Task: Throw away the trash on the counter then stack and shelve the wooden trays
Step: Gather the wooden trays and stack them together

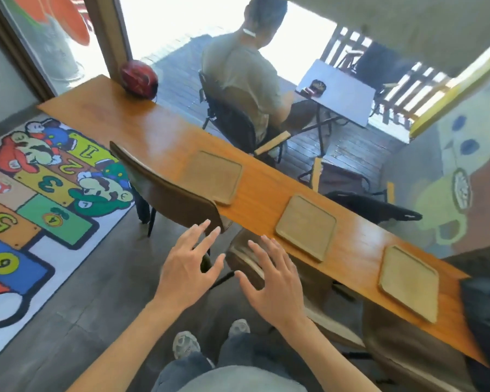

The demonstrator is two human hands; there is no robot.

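Three wooden trays lie flat in a row on the long orange-brown worktop point(159, 128), well apart from one another. The far tray point(213, 176) sits behind the back of a brown chair point(164, 188). The middle tray point(306, 228) lies near the worktop's front edge. The near tray point(409, 282) lies toward the worktop's right end, beside a dark object point(485, 315) at the frame edge. All three trays appear empty. No trash item can be made out on the worktop.

Both hands are raised in front of the person, palms down, over the floor and short of the worktop. The left hand point(188, 263) has its fingers spread and its grip apart, holding nothing. The right hand point(275, 275) is likewise spread, grip apart, holding nothing; it sits over the top of a second brown chair point(244, 256), but contact with the chair cannot be judged. Neither hand touches a tray.

A red helmet point(139, 77) rests at the far end of the worktop. Beyond the worktop, a seated person point(241, 80) faces away toward a small white table point(340, 91) on the outdoor deck. A colourful numbered rug point(40, 193) covers the floor at left. The wearer's two shoes point(186, 343) show at the bottom of the view.
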